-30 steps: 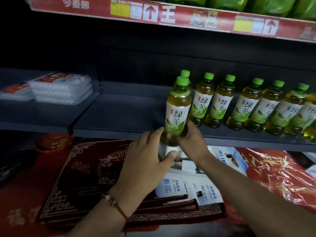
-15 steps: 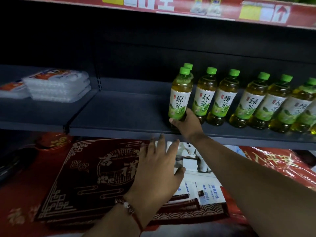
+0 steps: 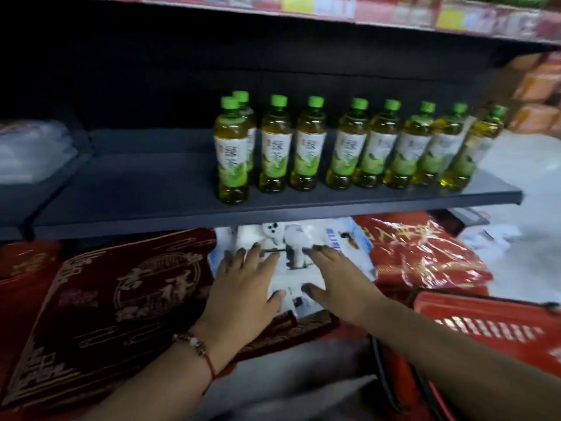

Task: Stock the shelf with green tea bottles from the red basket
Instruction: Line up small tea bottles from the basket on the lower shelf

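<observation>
A row of several green tea bottles (image 3: 349,147) with green caps stands on the dark grey shelf (image 3: 145,189). The leftmost front bottle (image 3: 232,153) stands free near the shelf's front edge, with another bottle right behind it. My left hand (image 3: 243,287) and my right hand (image 3: 340,281) hover below the shelf, palms down, fingers spread, holding nothing. The red basket (image 3: 491,326) shows at the lower right, beside my right forearm; what it holds is hidden.
Below the shelf lie a dark red mat with gold patterns (image 3: 100,305), white and blue packs (image 3: 297,247) and a red foil bag (image 3: 425,253). Clear plastic packs (image 3: 27,150) sit on the shelf at far left. A red price strip (image 3: 394,10) runs overhead.
My right hand has let go of the leftmost bottle, which now stands on the shelf, and dropped below the shelf beside my left hand. The view has shifted right, revealing the basket.
</observation>
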